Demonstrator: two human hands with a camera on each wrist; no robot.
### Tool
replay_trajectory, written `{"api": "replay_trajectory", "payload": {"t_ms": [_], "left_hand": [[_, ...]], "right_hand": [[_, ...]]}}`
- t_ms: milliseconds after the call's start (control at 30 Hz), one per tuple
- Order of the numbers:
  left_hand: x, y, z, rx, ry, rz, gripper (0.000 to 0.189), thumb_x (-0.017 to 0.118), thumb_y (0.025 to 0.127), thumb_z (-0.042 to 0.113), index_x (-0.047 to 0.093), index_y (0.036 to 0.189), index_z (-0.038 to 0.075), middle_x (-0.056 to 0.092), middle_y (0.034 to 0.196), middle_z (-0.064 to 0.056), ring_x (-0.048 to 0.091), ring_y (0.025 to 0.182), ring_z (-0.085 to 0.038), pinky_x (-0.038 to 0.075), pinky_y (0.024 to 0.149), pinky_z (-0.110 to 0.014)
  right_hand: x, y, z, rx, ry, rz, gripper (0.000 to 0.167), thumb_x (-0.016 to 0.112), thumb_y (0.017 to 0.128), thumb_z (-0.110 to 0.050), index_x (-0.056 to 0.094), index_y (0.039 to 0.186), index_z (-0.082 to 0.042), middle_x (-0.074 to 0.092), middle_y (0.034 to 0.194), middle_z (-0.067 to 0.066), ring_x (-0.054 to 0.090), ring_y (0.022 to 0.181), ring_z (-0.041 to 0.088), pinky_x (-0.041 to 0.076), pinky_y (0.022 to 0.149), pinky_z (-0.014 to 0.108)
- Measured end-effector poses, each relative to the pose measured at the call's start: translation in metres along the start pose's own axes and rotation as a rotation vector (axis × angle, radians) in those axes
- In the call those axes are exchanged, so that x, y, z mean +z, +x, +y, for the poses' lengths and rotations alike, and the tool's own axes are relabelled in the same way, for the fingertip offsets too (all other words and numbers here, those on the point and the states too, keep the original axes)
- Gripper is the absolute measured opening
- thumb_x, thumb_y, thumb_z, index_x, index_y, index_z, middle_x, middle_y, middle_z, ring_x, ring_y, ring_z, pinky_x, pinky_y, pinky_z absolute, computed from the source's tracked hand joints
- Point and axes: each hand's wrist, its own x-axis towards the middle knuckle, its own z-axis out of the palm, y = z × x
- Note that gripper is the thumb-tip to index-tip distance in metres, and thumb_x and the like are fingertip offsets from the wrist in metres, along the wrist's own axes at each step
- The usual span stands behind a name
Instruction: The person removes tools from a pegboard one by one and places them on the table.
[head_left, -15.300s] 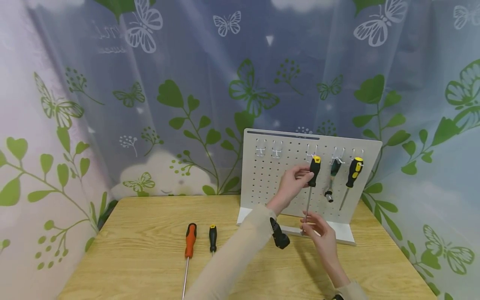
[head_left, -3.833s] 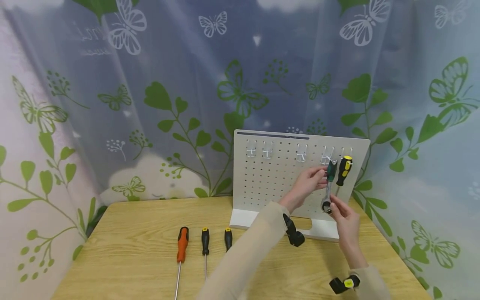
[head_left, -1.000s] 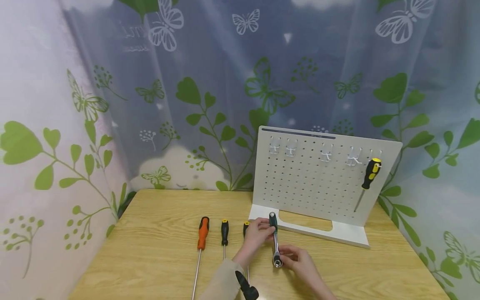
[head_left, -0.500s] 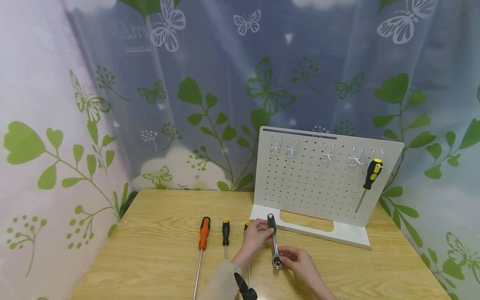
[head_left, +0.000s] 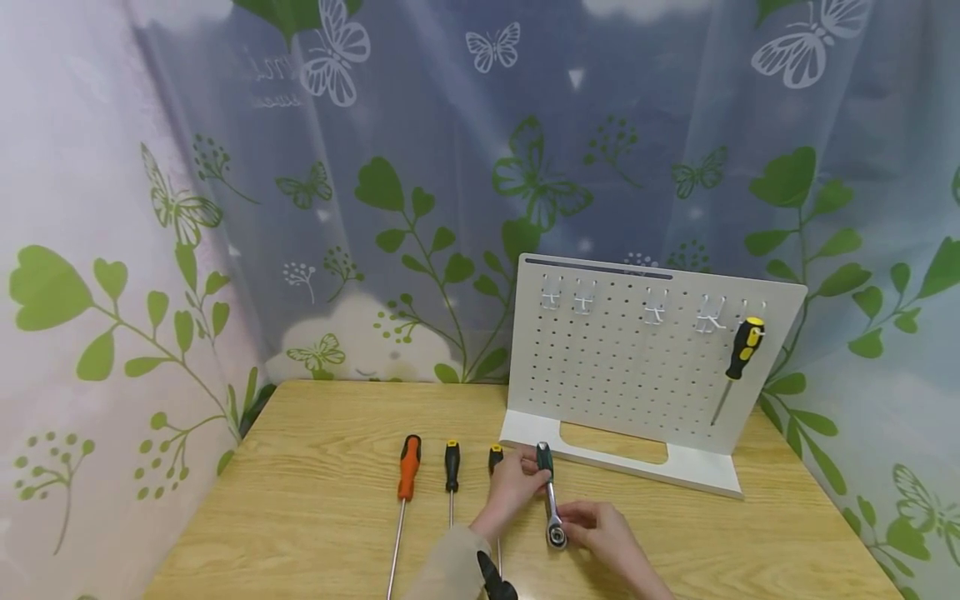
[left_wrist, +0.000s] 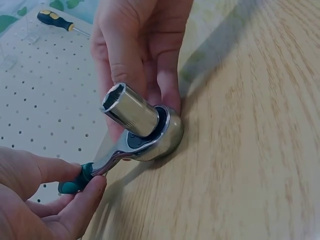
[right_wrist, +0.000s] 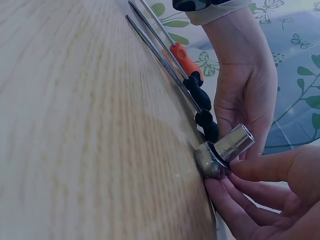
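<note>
A socket ratchet (head_left: 552,505) with a green handle and chrome head is held between both hands, low over the wooden table. My left hand (head_left: 512,487) pinches the green handle, thumb against fingers. At the head end, my right hand (head_left: 604,533) grips the ratchet with thumb and fingertips. In the left wrist view a chrome socket (left_wrist: 131,111) points up from the head. The right wrist view has the ratchet head (right_wrist: 210,161) at the table surface; whether it touches, I cannot tell. Just left of my left hand lies a black screwdriver (head_left: 496,457), partly covered by that hand.
Further left lie a black screwdriver with a yellow end (head_left: 452,467) and an orange-and-black screwdriver (head_left: 408,468). Behind the hands stands a white pegboard (head_left: 600,367) with several bare clear hooks. A yellow-and-black screwdriver (head_left: 744,348) hangs at its right side.
The black screwdriver, then the ratchet, came off the pegboard hooks; that screwdriver now lies on the table. Over the last half second both hands lowered the ratchet slightly towards the table's front.
</note>
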Motion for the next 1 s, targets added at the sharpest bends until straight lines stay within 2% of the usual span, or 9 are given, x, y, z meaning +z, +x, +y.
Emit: {"api": "replay_trajectory", "payload": {"t_ms": [167, 467, 700, 1000], "left_hand": [[0.0016, -0.0009, -0.0007, -0.009, 0.079, 0.005, 0.022, 0.076, 0.087, -0.002, 0.064, 0.105, -0.004, 0.068, 0.083, -0.006, 0.064, 0.065, -0.009, 0.058, 0.057, -0.018], [0.0049, -0.0009, -0.0038, -0.004, 0.122, 0.007, 0.022, 0.076, 0.086, -0.002, 0.063, 0.104, -0.003, 0.069, 0.080, -0.005, 0.065, 0.064, -0.008, 0.057, 0.055, -0.018], [0.0060, -0.0025, -0.0046, -0.023, 0.088, -0.002, 0.022, 0.075, 0.086, -0.003, 0.061, 0.103, -0.004, 0.067, 0.080, -0.005, 0.066, 0.063, -0.009, 0.058, 0.056, -0.019], [0.0064, -0.0008, -0.0050, -0.027, 0.088, 0.002, 0.023, 0.075, 0.086, -0.004, 0.061, 0.103, -0.005, 0.067, 0.081, -0.007, 0.067, 0.063, -0.010, 0.060, 0.057, -0.021]], "right_hand": [[-0.0015, -0.0017, -0.0012, 0.022, 0.018, -0.027, 0.026, 0.073, 0.090, -0.006, 0.071, 0.109, 0.011, 0.076, 0.097, 0.017, 0.070, 0.085, 0.018, 0.056, 0.069, 0.021], [-0.0021, -0.0038, -0.0013, 0.032, 0.073, -0.054, 0.027, 0.072, 0.090, -0.005, 0.070, 0.109, 0.014, 0.076, 0.096, 0.019, 0.069, 0.082, 0.012, 0.058, 0.068, 0.022], [-0.0006, -0.0035, 0.0014, 0.041, 0.155, -0.065, 0.026, 0.068, 0.092, 0.000, 0.066, 0.109, 0.020, 0.075, 0.096, 0.023, 0.072, 0.083, 0.020, 0.063, 0.069, 0.033], [0.0003, -0.0031, 0.0009, 0.053, 0.177, -0.057, 0.027, 0.068, 0.091, 0.001, 0.065, 0.109, 0.021, 0.074, 0.096, 0.023, 0.073, 0.083, 0.022, 0.063, 0.068, 0.033]]}}
